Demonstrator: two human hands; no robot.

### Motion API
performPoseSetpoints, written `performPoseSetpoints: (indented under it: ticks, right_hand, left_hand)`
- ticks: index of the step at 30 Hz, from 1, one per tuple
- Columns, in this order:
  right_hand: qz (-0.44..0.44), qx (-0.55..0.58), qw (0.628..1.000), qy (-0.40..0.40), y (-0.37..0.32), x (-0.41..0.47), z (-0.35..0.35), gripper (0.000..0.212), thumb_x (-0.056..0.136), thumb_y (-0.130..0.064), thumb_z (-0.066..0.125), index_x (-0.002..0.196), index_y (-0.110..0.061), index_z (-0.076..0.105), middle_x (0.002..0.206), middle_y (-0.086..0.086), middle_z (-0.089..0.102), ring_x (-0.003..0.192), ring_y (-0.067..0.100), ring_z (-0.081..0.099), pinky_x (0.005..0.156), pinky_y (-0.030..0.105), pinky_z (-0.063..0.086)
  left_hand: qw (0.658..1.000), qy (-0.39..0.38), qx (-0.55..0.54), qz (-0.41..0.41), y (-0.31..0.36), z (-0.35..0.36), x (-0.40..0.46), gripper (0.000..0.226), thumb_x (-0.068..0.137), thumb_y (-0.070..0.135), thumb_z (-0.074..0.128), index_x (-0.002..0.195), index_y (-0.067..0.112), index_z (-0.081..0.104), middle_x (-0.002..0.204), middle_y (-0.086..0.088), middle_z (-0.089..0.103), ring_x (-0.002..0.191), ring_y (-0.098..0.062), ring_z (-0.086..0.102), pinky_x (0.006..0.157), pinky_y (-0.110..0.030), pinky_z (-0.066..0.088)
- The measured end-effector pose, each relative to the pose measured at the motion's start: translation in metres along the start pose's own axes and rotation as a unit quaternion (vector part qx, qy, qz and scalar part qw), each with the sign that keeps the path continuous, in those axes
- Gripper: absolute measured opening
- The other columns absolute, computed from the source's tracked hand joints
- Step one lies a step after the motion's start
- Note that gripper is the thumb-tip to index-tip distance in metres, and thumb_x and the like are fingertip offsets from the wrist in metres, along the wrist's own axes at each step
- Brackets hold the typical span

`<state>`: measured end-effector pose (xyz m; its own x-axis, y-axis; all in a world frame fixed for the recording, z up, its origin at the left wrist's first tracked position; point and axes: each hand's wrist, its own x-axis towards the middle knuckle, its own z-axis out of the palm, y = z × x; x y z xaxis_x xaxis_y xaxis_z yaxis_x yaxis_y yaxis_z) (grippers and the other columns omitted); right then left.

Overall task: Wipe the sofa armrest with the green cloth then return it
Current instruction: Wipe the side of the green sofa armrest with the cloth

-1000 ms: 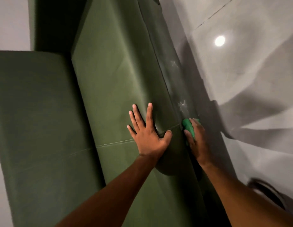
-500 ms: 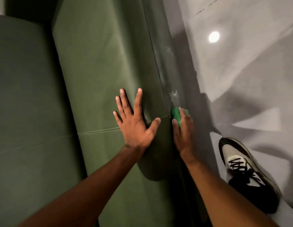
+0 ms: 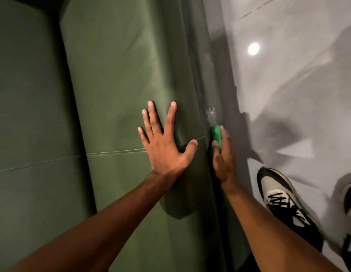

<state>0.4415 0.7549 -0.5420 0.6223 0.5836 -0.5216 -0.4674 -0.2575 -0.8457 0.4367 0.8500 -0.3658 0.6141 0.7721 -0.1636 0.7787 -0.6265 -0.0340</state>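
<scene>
No readable text, labels, brands or numbers anywhere: sofa, cloth, shoes, floor all unmarked.

The scene is dim and warm-toned. A round white glare spot [image 3: 253, 49] shines on the glossy grey floor [image 3: 288, 95], the mirror of a lamp overhead, and broad soft shadows fan across the floor below and right of that spot. Left of it, the green sofa [image 3: 121, 65] is evenly but weakly lit, darkening toward its far left side. The left hand [image 3: 165, 146] casts a dark shadow toward the viewer. The shoe [image 3: 284, 205] below the spot is slightly smeared; straight lines bend near the frame edges.
</scene>
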Motion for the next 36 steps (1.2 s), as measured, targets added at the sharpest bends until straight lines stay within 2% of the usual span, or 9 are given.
performPoseSetpoints:
  ticks: [5, 7, 13, 18, 22, 25, 28, 32, 36]
  right_hand:
    - [-0.13, -0.086, 0.986, -0.05, -0.005, 0.021, -0.012, 0.049, 0.101, -0.025, 0.042, 0.148, -0.018, 0.034, 0.158, 0.004, 0.031, 0.15, 0.018, 0.021, 0.123, 0.042, 0.018]
    - [-0.116, -0.084, 0.987, -0.07, 0.002, 0.03, -0.012, 0.05, 0.101, -0.028, 0.041, 0.149, -0.019, 0.032, 0.16, 0.007, 0.029, 0.15, 0.018, 0.021, 0.123, 0.036, 0.018]
    - [0.066, -0.024, 0.997, -0.034, -0.006, 0.026, -0.015, 0.053, 0.102, -0.033, 0.041, 0.151, -0.021, 0.026, 0.156, 0.005, 0.035, 0.143, 0.016, 0.033, 0.118, 0.032, 0.028]
    - [-0.035, -0.035, 0.998, -0.036, -0.039, 0.033, 0.001, 0.051, 0.102, -0.029, 0.039, 0.151, -0.02, 0.028, 0.159, 0.004, 0.029, 0.148, 0.012, 0.023, 0.121, 0.025, 0.018]
    - [-0.067, -0.055, 0.996, -0.022, -0.038, 0.064, 0.003, 0.046, 0.101, -0.024, 0.042, 0.145, -0.011, 0.037, 0.15, 0.011, 0.042, 0.14, 0.02, 0.039, 0.118, 0.033, 0.029]
    - [-0.012, -0.041, 0.999, -0.023, -0.03, 0.072, -0.001, 0.048, 0.102, -0.026, 0.041, 0.147, -0.011, 0.035, 0.149, 0.012, 0.043, 0.135, 0.012, 0.04, 0.112, 0.015, 0.03]
    - [0.03, -0.031, 0.999, -0.015, -0.029, 0.069, -0.002, 0.05, 0.102, -0.027, 0.039, 0.149, -0.012, 0.032, 0.153, 0.01, 0.039, 0.14, 0.017, 0.037, 0.111, 0.014, 0.028]
    - [0.03, -0.027, 0.999, -0.014, -0.045, 0.052, -0.001, 0.049, 0.102, -0.02, 0.041, 0.149, -0.013, 0.03, 0.148, -0.005, 0.037, 0.136, 0.007, 0.034, 0.101, -0.004, 0.02]
    - [-0.05, -0.064, 0.997, -0.015, -0.056, 0.064, 0.0, 0.048, 0.101, -0.025, 0.043, 0.147, -0.014, 0.034, 0.15, 0.0, 0.04, 0.137, 0.01, 0.036, 0.113, 0.015, 0.026]
  left_hand:
    - [1.0, -0.008, 0.004, -0.01, 0.001, 0.0, 0.001, 0.104, 0.065, 0.061, 0.06, 0.157, 0.04, 0.016, 0.17, -0.009, -0.004, 0.157, -0.031, -0.008, 0.12, -0.066, 0.007]
    - [1.0, -0.018, 0.012, -0.012, 0.001, -0.001, 0.003, 0.105, 0.065, 0.062, 0.059, 0.157, 0.039, 0.015, 0.17, -0.01, -0.004, 0.157, -0.031, -0.008, 0.121, -0.065, 0.006]
    - [1.0, -0.027, 0.01, -0.008, 0.002, -0.008, 0.002, 0.108, 0.069, 0.068, 0.051, 0.16, 0.029, 0.008, 0.17, -0.013, 0.001, 0.157, -0.033, -0.004, 0.12, -0.065, 0.009]
    - [0.999, -0.028, 0.015, -0.011, 0.001, -0.009, 0.006, 0.109, 0.071, 0.071, 0.047, 0.16, 0.023, 0.006, 0.169, -0.014, 0.003, 0.157, -0.034, -0.002, 0.12, -0.064, 0.01]
    - [0.999, -0.036, 0.009, -0.014, 0.002, -0.012, 0.007, 0.111, 0.07, 0.068, 0.048, 0.16, 0.02, 0.004, 0.169, -0.013, 0.002, 0.157, -0.033, -0.003, 0.121, -0.063, 0.008]
    - [0.999, -0.033, -0.006, -0.013, -0.001, -0.011, 0.007, 0.11, 0.071, 0.066, 0.047, 0.159, 0.02, 0.0, 0.169, -0.009, 0.0, 0.157, -0.032, -0.003, 0.122, -0.063, 0.006]
    - [0.999, -0.03, -0.012, -0.014, -0.002, -0.011, 0.008, 0.11, 0.072, 0.064, 0.05, 0.16, 0.018, 0.002, 0.168, -0.005, -0.002, 0.157, -0.03, -0.003, 0.123, -0.061, 0.006]
    - [0.999, -0.025, -0.015, -0.032, -0.002, -0.016, 0.038, 0.109, 0.072, 0.055, 0.06, 0.16, 0.019, 0.008, 0.17, 0.0, 0.002, 0.157, -0.023, -0.002, 0.124, -0.057, 0.006]
    - [0.999, -0.024, -0.021, -0.039, 0.002, -0.024, 0.075, 0.115, 0.069, 0.053, 0.068, 0.161, 0.021, 0.007, 0.171, 0.002, 0.001, 0.157, -0.021, -0.004, 0.125, -0.057, 0.004]
